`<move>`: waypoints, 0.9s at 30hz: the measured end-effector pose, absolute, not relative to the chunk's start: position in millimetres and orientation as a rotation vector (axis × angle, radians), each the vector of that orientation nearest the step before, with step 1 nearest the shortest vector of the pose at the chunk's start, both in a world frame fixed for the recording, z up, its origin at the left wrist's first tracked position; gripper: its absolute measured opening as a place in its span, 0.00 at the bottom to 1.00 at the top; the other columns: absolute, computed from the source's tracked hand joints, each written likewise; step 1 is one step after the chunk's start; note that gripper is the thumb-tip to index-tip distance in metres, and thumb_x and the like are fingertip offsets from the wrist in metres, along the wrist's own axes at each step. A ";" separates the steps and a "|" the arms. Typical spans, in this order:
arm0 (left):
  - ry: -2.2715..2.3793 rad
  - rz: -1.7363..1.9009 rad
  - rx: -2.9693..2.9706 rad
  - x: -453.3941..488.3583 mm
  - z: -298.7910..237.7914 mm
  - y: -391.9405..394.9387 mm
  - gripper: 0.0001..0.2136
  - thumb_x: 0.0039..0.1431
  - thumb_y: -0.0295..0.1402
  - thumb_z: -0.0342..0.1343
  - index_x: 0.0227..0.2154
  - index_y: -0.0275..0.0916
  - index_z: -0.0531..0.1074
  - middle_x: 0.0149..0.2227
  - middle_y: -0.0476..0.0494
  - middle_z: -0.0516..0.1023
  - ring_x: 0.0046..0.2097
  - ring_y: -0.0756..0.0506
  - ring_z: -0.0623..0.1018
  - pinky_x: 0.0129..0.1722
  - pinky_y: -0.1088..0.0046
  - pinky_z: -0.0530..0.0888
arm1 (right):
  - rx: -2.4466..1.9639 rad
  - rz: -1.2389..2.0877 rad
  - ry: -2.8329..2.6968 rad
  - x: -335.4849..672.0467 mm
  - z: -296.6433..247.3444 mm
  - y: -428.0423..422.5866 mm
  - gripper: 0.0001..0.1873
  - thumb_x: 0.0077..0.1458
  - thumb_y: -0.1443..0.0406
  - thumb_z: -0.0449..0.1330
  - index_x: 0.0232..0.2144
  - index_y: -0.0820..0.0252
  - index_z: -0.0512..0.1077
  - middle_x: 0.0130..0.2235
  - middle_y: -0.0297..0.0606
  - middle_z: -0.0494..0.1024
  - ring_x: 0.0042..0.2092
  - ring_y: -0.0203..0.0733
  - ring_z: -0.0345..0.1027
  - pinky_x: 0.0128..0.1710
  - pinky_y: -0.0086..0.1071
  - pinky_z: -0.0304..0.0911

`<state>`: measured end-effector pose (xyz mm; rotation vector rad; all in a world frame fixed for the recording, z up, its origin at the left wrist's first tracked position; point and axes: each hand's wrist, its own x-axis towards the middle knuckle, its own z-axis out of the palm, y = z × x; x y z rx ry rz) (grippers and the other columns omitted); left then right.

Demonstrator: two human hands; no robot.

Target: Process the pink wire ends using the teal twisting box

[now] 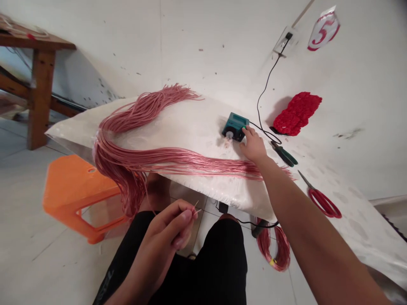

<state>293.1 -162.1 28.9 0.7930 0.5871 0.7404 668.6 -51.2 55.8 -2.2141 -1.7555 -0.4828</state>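
Observation:
My left hand [173, 226] is closed in a pinch above my lap. Thin pink wire ends [197, 207] stick out between its thumb and forefinger. My right hand [254, 144] reaches over the table to a small teal electric machine [237, 123] with a light-coloured round spindle at its front. Fingertips touch the machine's right side beside a green spot; the thumb lies lower, apart from the forefinger. A long bundle of pink wires [178, 159] is bent across the table, and its loop hangs off the left edge. My right forearm covers part of the bundle's right end.
Green-handled pliers [284, 153], red-handled scissors [324, 203] and a crumpled red object [297, 114] lie to the right. A black cord [267, 80] runs to the wall socket. An orange stool [79, 182] stands left; a coil of wire [282, 254] hangs below the table.

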 end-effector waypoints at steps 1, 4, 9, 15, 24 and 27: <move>0.593 0.753 0.790 293.2 29.4 -162.6 0.10 0.61 0.39 0.61 0.30 0.37 0.73 0.20 0.56 0.56 0.22 0.56 0.53 0.23 0.77 0.49 | -2.212 -0.480 -1.753 668.8 55.5 -51.0 0.36 0.52 0.66 0.54 0.64 0.68 0.62 0.70 0.55 0.60 0.63 0.65 0.60 0.57 0.63 0.63; 0.607 0.769 0.783 292.8 31.7 -163.6 0.10 0.60 0.39 0.61 0.31 0.37 0.74 0.20 0.56 0.56 0.23 0.55 0.53 0.23 0.77 0.50 | -2.204 -0.476 -1.753 670.4 54.3 -50.5 0.36 0.53 0.64 0.53 0.64 0.67 0.62 0.70 0.55 0.59 0.63 0.66 0.61 0.57 0.63 0.63; 0.635 0.751 0.797 291.1 36.8 -165.1 0.11 0.59 0.40 0.61 0.30 0.36 0.74 0.20 0.57 0.54 0.21 0.57 0.51 0.22 0.78 0.47 | -2.199 -0.473 -1.761 673.9 53.1 -50.7 0.35 0.54 0.63 0.54 0.65 0.66 0.62 0.70 0.54 0.58 0.64 0.66 0.59 0.57 0.63 0.62; 0.752 0.752 0.902 290.5 46.7 -169.9 0.11 0.55 0.40 0.61 0.25 0.37 0.74 0.18 0.57 0.52 0.21 0.56 0.49 0.23 0.76 0.47 | -2.188 -0.489 -1.759 676.3 51.8 -50.6 0.34 0.57 0.63 0.54 0.65 0.64 0.62 0.70 0.53 0.59 0.64 0.66 0.60 0.57 0.64 0.63; 0.852 0.787 1.060 288.9 45.7 -168.7 0.13 0.55 0.45 0.61 0.23 0.42 0.77 0.18 0.53 0.57 0.22 0.52 0.55 0.23 0.73 0.54 | -2.183 -0.486 -1.747 675.7 50.4 -50.8 0.35 0.55 0.65 0.54 0.65 0.67 0.63 0.70 0.53 0.59 0.65 0.65 0.60 0.59 0.62 0.63; 0.867 0.827 1.187 287.0 43.8 -166.6 0.13 0.57 0.46 0.59 0.26 0.44 0.80 0.18 0.50 0.62 0.23 0.48 0.62 0.24 0.71 0.61 | -2.175 -0.481 -1.739 677.2 49.4 -49.6 0.36 0.54 0.65 0.54 0.65 0.67 0.63 0.70 0.53 0.59 0.65 0.65 0.60 0.59 0.62 0.63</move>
